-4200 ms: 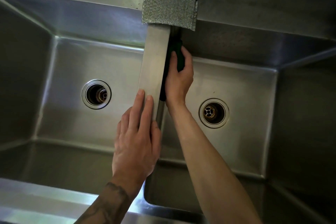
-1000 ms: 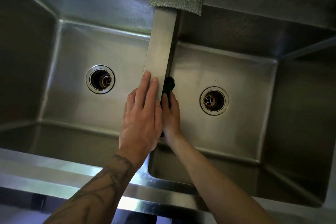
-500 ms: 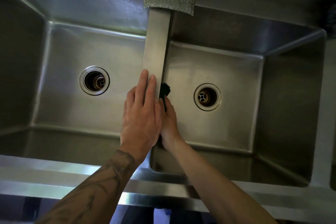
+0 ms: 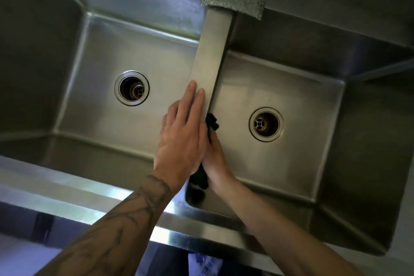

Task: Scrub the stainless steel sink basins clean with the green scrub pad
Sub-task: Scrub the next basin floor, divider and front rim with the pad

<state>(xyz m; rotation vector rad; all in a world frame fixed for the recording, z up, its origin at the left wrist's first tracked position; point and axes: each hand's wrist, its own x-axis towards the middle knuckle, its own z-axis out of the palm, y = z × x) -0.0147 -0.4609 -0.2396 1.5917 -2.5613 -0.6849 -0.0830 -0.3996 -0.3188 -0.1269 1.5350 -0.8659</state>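
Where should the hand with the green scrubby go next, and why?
Probably slide the right hand and the green scrub pad away along the divider wall, toward the back of the right basin. The pad is pressed on that wall near its front end, with more wall beyond it. The left hand rests flat on top, steadying.

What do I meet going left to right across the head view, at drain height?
left drain → left hand → green scrub pad → right drain
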